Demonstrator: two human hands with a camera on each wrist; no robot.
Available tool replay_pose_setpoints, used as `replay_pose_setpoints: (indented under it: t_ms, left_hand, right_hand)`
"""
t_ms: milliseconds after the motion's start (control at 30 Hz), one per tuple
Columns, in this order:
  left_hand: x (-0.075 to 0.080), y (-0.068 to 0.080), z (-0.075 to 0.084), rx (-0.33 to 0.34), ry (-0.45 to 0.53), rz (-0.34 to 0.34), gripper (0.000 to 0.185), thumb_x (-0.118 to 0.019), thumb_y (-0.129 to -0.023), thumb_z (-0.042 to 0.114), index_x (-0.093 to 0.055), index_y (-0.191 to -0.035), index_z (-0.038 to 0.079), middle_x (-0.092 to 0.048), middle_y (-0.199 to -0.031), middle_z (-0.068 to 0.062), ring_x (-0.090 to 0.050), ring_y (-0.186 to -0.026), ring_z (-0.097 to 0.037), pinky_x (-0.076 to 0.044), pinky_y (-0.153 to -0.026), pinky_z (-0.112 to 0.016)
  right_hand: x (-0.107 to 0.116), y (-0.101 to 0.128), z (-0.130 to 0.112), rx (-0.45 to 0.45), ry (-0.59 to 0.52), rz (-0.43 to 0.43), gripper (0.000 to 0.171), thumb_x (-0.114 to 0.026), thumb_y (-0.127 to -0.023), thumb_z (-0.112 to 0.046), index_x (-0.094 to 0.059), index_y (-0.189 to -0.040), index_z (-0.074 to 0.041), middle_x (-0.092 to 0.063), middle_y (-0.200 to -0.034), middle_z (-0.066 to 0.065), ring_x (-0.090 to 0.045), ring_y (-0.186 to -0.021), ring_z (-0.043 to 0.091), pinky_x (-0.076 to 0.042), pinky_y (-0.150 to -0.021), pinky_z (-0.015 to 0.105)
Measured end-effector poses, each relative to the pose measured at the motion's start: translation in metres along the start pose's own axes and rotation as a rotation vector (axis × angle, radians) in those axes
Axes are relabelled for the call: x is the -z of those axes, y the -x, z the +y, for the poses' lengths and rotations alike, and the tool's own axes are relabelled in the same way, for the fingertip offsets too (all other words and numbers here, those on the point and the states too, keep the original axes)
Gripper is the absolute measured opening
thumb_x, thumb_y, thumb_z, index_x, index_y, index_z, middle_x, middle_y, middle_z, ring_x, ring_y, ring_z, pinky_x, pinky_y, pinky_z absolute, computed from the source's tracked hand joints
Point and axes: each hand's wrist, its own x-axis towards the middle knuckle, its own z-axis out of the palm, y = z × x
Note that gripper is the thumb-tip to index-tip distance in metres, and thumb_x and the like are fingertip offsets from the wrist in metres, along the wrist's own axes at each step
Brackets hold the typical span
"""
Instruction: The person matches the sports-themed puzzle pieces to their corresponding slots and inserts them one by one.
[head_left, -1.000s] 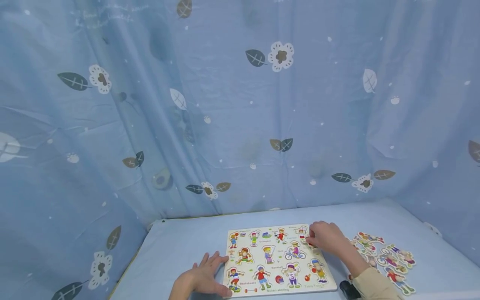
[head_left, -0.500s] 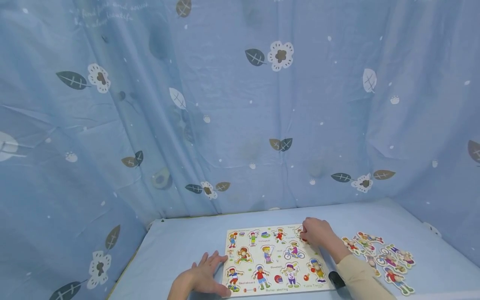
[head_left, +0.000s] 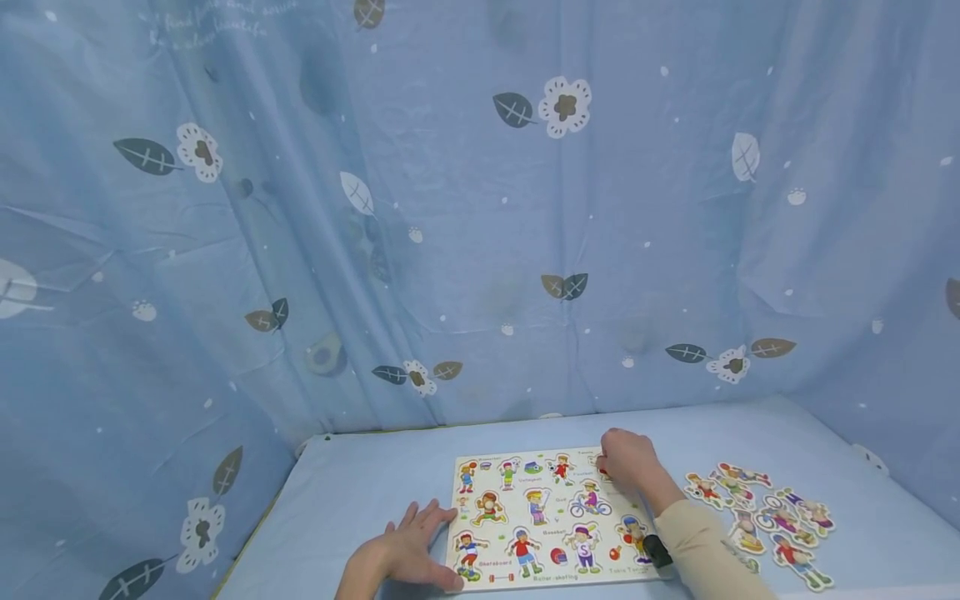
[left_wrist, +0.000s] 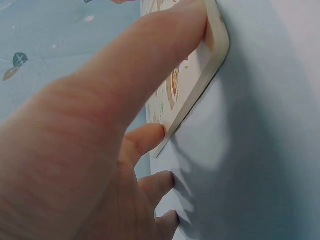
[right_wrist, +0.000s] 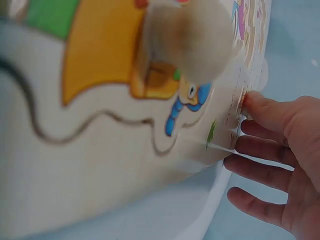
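Plywood, light and stiff: the flat pale puzzle board [head_left: 551, 521] on the blue table [head_left: 360, 500], best held by its edges. My left hand [head_left: 405, 554] lies flat-fingered against its near corner; my right hand [head_left: 628, 460] pinches a small peg at its far corner.

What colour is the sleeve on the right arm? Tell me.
The sleeve is beige, seen best in the head view.
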Motion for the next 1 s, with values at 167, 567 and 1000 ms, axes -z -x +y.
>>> replay_pose_setpoints:
  t_ms: [167, 567, 1000]
  left_hand:
    - [0.001, 0.003, 0.003, 0.014, -0.021, 0.006, 0.096, -0.082, -0.066, 0.061, -0.046, -0.144, 0.020, -0.032, -0.157, -0.019, -0.017, -0.146, -0.049, -0.013, -0.108, -0.077]
    - [-0.018, -0.033, -0.034, 0.021, -0.019, 0.001, 0.102, -0.078, -0.055, 0.078, -0.046, -0.142, 0.036, -0.033, -0.158, -0.012, -0.017, -0.147, -0.046, -0.014, -0.107, -0.078]
    - [-0.013, -0.029, -0.028, 0.017, -0.031, -0.009, 0.102, -0.078, -0.058, 0.075, -0.045, -0.144, 0.030, -0.034, -0.158, -0.012, -0.019, -0.146, -0.048, -0.015, -0.106, -0.079]
  right_hand:
    - [0.000, 0.001, -0.003, -0.017, -0.010, 0.019, 0.023, -0.073, -0.089, -0.016, -0.059, -0.071, -0.009, -0.051, -0.070, 0.000, -0.046, -0.062, 0.015, -0.046, -0.059, 0.036]
    - [-0.005, 0.005, 0.003, -0.060, -0.017, 0.002, 0.022, -0.073, -0.087, -0.018, -0.059, -0.072, -0.011, -0.049, -0.072, 0.000, -0.046, -0.064, 0.017, -0.047, -0.065, 0.043]
    - [0.005, 0.024, 0.011, -0.057, -0.057, -0.003, 0.009, -0.071, -0.085, -0.019, -0.066, -0.086, -0.011, -0.055, -0.080, -0.001, -0.051, -0.068, 0.015, -0.048, -0.063, 0.039]
